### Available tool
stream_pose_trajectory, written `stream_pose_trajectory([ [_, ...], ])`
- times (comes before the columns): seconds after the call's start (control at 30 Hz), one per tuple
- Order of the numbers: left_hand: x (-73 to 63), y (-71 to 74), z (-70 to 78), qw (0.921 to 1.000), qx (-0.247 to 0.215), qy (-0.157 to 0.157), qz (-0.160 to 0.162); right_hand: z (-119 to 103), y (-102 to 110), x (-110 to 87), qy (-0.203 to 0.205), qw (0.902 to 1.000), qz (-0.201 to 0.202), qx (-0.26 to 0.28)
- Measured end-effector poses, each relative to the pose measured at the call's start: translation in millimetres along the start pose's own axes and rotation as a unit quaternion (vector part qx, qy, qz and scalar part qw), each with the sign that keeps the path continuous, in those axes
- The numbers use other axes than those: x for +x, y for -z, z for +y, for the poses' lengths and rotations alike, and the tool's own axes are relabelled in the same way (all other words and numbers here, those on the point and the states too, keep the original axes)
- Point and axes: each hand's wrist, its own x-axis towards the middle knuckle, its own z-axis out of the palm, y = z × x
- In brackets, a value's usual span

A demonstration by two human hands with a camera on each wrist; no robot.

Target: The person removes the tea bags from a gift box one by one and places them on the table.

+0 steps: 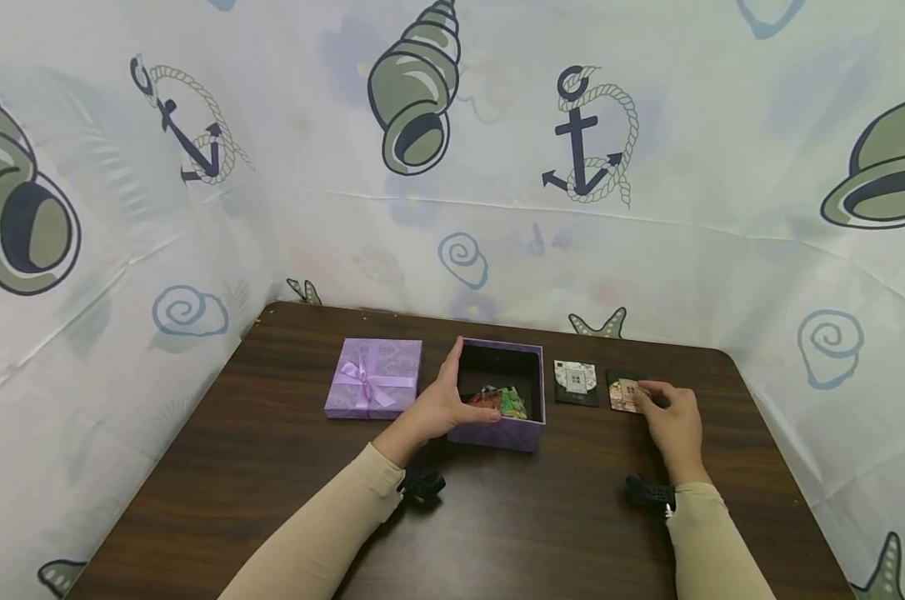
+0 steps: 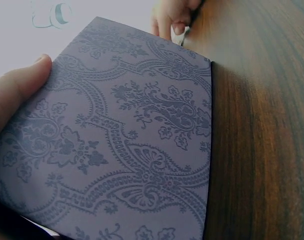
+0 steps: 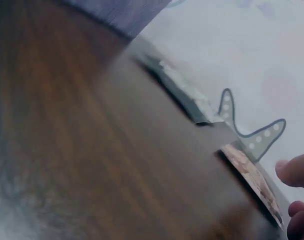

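Note:
My left hand (image 1: 441, 404) grips the near left corner of an open purple patterned box (image 1: 497, 433), thumb over the front rim and fingers up along the left side. Inside the box lie colourful red and green packets (image 1: 508, 402). My right hand (image 1: 676, 421) is at the right edge of a small flat tan-and-black packet (image 1: 622, 396) on the table. Its thumb and fingers stand apart beside that packet in the right wrist view. Left of it lies a white-and-black packet (image 1: 576, 382). The patterned side of the box fills most of the left wrist view.
A purple lid (image 1: 381, 379) with a ribbon bow lies left of the box. Everything rests on a dark wood table (image 1: 272, 467). A white cloth (image 1: 332, 250) printed with shells and anchors hangs behind the table's far edge. Each wrist wears a black strap.

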Motion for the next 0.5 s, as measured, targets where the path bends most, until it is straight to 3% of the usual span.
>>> stream_pose_trajectory([
  [0.17,0.0,0.5,0.5,1.0000,-0.005,0.002,-0.003,-0.5,0.4,0.0,-0.028,0.9974,0.029,0.059],
  [0.5,-1.5,1.0,2.0,1.0000,0.001,0.006,-0.003,-2.0,-0.7,-3.6,-0.030,0.9870,0.094,0.127],
])
